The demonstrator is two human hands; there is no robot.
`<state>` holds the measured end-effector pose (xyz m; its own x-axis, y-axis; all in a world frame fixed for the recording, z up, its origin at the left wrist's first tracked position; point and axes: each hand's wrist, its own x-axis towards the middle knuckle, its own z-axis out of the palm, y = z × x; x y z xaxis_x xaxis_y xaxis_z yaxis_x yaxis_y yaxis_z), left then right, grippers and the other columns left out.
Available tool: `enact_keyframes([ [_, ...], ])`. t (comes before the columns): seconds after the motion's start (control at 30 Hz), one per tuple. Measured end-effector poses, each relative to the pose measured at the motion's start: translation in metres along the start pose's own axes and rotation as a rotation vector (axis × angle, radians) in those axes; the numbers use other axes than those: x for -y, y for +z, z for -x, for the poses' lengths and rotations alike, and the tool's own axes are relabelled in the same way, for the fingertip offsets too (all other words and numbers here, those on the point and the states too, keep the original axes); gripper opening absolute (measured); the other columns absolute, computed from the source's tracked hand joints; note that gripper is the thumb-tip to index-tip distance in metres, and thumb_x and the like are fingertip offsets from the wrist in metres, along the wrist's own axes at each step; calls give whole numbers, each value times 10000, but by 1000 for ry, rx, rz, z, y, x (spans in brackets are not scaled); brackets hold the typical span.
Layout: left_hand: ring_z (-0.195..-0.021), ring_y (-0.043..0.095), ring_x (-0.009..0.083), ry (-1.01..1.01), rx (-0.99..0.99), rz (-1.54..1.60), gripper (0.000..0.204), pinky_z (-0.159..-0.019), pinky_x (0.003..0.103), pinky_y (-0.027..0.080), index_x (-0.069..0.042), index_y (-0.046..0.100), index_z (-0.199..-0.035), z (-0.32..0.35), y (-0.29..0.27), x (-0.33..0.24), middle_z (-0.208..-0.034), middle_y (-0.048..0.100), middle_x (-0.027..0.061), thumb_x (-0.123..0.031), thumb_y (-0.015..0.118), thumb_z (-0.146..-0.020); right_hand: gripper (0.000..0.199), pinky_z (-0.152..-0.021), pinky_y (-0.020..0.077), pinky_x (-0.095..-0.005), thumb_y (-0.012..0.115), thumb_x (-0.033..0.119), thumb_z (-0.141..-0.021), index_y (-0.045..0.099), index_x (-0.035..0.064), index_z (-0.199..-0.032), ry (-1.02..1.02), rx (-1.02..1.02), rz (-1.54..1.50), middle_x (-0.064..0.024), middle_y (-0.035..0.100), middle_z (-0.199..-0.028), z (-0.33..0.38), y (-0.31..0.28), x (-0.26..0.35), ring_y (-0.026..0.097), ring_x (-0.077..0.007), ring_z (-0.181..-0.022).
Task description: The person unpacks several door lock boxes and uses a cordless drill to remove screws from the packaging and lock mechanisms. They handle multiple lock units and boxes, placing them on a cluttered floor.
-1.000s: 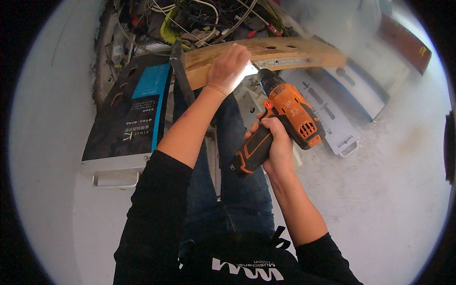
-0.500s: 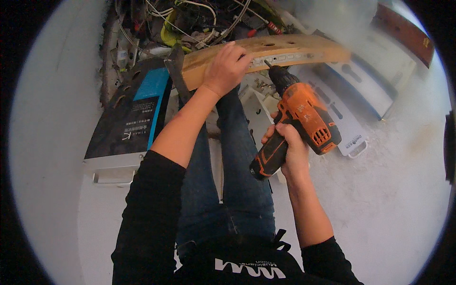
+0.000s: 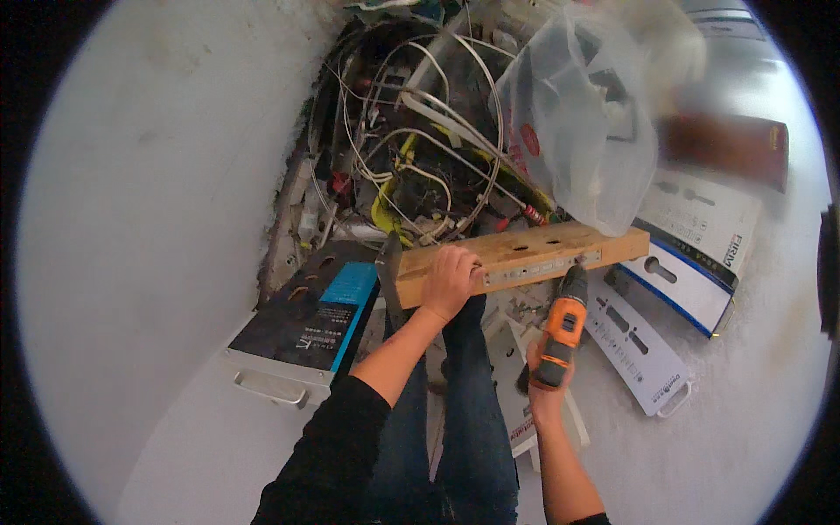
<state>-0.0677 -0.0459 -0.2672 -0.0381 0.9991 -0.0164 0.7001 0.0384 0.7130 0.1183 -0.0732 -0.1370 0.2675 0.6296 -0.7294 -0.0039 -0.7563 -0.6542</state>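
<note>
My right hand (image 3: 544, 385) is closed round an orange and black cordless drill (image 3: 564, 325). The drill's nose meets the front face of a wooden board (image 3: 534, 248), near the right end of a perforated metal strip (image 3: 525, 273) lying along that face. My left hand (image 3: 452, 282) curls over the board's front edge by the strip's left end, its fingertips partly hidden. At the board's left end an upright dark metal piece (image 3: 388, 273) stands against it. The drill tip is too small to make out clearly.
A black and blue case (image 3: 302, 319) with a metal handle lies to the left. Ahead is a container of tangled cables (image 3: 420, 157), with a clear plastic bag (image 3: 582, 122) beside it. Flat packages (image 3: 639, 341) lie on the right. A white box (image 3: 516, 385) sits below the board.
The drill has swung upright and moved right along the strip, its nose now at the strip's right part. My left hand stays on the board. The view has tilted to show more ahead.
</note>
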Motion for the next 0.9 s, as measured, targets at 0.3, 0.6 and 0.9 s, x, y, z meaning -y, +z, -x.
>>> enact_keyframes([
  [0.3, -875, 457, 322, -249, -131, -13, 174, -779, 404, 381, -42, 487, -884, -14, 1, -5, -917, 459, 132, -198, 550, -837, 631, -733, 397, -373, 632, -12, -577, 446, 65, -1176, -686, -29, 1237, -91, 523, -878, -95, 24, -5, 485, -302, -886],
  [0.6, -648, 479, 189, -897, -286, 766, 188, -614, 345, 435, -29, 474, -824, -47, -11, 4, -730, 443, 72, -205, 525, -861, 741, -736, 378, -374, 631, -24, -610, 364, 48, -1298, -624, 12, 1184, -124, 507, -916, -110, 23, -19, 469, -304, -882],
  [0.9, -788, 582, 239, -860, -218, 1624, 162, -759, 388, 503, 5, 537, -835, -234, -51, 122, -795, 574, 106, -136, 463, -809, 755, -696, 389, -368, 701, 40, -611, 395, 68, -1301, -592, -59, 1089, -115, 538, -860, -122, 39, -12, 482, -304, -827],
])
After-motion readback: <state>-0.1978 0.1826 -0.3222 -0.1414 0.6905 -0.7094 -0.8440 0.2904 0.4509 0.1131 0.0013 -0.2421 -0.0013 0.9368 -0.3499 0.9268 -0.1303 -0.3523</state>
